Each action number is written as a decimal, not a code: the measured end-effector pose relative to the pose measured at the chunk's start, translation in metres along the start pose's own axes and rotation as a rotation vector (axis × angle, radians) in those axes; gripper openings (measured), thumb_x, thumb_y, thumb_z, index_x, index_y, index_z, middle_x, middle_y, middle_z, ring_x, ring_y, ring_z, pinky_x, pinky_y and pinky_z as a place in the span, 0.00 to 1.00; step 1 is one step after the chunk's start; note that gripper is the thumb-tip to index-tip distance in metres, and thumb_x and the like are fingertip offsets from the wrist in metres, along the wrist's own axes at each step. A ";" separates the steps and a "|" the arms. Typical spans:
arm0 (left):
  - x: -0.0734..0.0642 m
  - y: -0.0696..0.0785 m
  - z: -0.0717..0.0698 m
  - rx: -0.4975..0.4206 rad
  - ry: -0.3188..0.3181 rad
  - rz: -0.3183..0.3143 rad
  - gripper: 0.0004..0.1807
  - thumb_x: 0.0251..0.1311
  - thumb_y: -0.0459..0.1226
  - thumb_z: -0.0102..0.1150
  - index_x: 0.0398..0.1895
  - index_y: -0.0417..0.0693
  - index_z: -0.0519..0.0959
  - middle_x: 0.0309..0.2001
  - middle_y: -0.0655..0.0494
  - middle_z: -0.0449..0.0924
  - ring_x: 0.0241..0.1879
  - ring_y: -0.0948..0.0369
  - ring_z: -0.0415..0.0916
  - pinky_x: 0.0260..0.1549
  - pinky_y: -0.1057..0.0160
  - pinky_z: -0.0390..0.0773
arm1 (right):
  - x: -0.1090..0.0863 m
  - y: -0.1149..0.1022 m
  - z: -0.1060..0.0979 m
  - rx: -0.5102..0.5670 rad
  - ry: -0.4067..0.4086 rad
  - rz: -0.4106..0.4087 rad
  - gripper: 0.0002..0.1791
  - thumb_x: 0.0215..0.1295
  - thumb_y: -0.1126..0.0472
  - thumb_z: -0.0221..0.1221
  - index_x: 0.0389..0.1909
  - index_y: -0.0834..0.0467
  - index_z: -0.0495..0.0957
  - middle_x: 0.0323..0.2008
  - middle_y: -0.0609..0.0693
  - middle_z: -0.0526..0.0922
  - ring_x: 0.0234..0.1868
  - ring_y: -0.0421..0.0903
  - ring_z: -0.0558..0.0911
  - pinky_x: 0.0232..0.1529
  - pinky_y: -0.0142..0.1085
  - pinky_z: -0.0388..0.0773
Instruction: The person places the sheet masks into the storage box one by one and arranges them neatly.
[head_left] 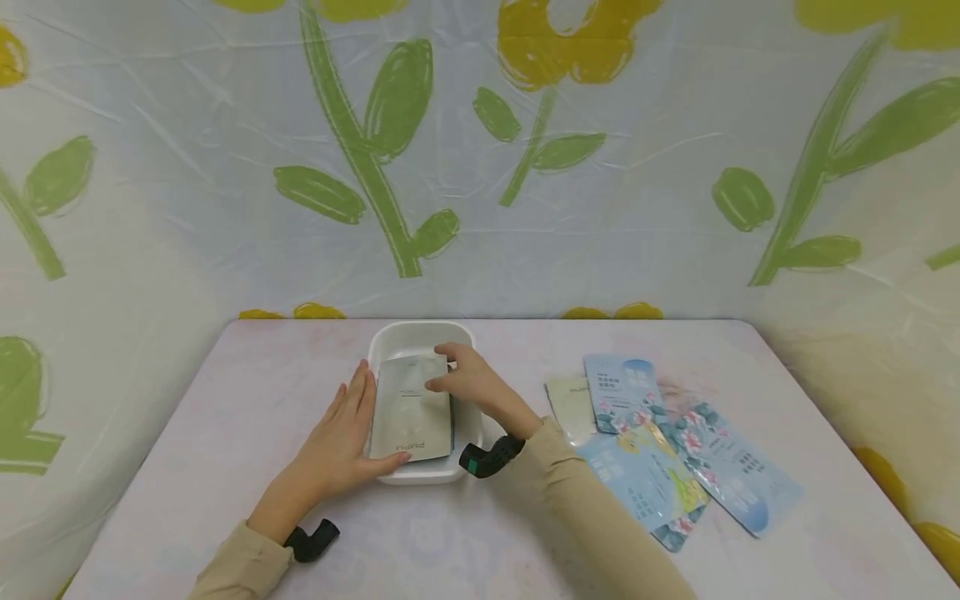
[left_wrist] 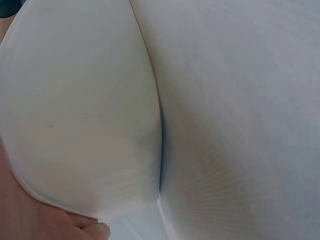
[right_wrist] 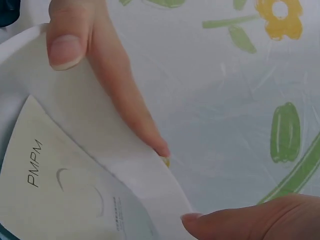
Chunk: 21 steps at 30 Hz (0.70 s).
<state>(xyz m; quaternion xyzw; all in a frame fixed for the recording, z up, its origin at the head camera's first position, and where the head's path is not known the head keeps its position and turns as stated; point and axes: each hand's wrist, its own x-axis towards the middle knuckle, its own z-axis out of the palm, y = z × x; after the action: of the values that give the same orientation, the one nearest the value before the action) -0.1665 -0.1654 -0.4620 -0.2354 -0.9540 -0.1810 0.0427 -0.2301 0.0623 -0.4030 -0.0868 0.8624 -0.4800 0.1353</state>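
A pale grey-green sheet-mask packet (head_left: 411,417) marked PMPM lies in a white tray (head_left: 420,333). In the right wrist view the same packet (right_wrist: 55,165) rests inside the tray's curved rim (right_wrist: 20,45). My left hand (head_left: 333,437) lies along the tray's left side, fingers straight, thumb stretched over the near end of the packet. My right hand (head_left: 476,383) is over the packet's far right corner, thumb and forefinger spread apart. Pale surfaces fill the left wrist view, with part of my right hand (left_wrist: 45,220) at lower left.
Right of the tray lies a loose, overlapping group of packets: a pale green one (head_left: 567,404), a blue one (head_left: 618,383), a blue-and-yellow one (head_left: 637,475) and a blue floral one (head_left: 738,467). A flower-printed sheet (head_left: 480,250) hangs behind the table (head_left: 300,367).
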 end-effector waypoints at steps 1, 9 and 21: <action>0.000 0.000 0.000 -0.003 -0.003 -0.004 0.69 0.52 0.72 0.56 0.77 0.30 0.39 0.79 0.39 0.28 0.78 0.47 0.34 0.73 0.42 0.46 | -0.001 -0.001 -0.004 0.020 0.000 0.001 0.36 0.60 0.64 0.66 0.69 0.64 0.67 0.66 0.64 0.69 0.63 0.60 0.73 0.60 0.52 0.73; -0.001 0.000 -0.001 -0.023 -0.009 -0.012 0.69 0.52 0.72 0.56 0.77 0.31 0.37 0.79 0.40 0.28 0.78 0.48 0.32 0.73 0.44 0.44 | -0.012 0.003 -0.033 0.081 -0.004 -0.034 0.35 0.63 0.62 0.64 0.71 0.62 0.66 0.65 0.64 0.71 0.61 0.60 0.75 0.60 0.52 0.74; 0.000 0.000 0.001 -0.006 0.004 0.013 0.68 0.53 0.71 0.56 0.77 0.30 0.38 0.79 0.39 0.27 0.78 0.49 0.31 0.74 0.45 0.43 | -0.048 0.029 -0.094 0.192 0.101 -0.167 0.30 0.69 0.62 0.60 0.70 0.62 0.65 0.64 0.65 0.72 0.63 0.61 0.74 0.62 0.54 0.71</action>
<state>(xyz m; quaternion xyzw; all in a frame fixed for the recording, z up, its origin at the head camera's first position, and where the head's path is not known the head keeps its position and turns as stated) -0.1670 -0.1651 -0.4628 -0.2414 -0.9517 -0.1842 0.0453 -0.2149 0.1659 -0.3732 -0.1206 0.8081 -0.5736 0.0587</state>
